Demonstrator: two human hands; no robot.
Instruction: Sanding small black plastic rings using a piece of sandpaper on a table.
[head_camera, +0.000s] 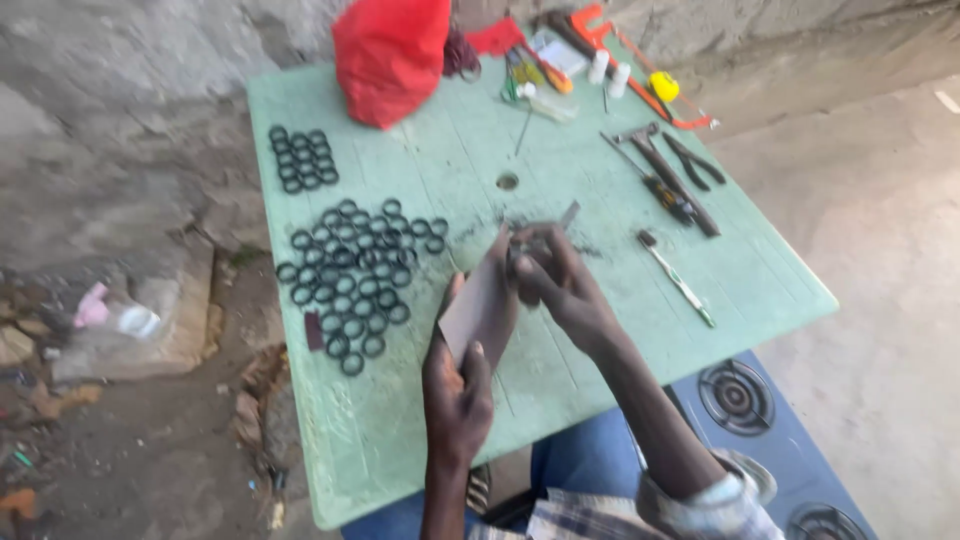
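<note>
Our left hand (457, 385) gripped a brown sheet (482, 303); our right hand (556, 280) pinched a blade (568, 215) just beyond its fingers. A slip could have nicked our left fingers (452, 300).

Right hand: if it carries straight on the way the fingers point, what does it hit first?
The right hand points up and left across the green table. First in line is the small tool it pinches, then the brown sheet in the left hand. Beyond lie the black rings. Depth is unclear.

A flat brownish sheet (480, 305) stands tilted on edge above the green table (420, 420).
</note>
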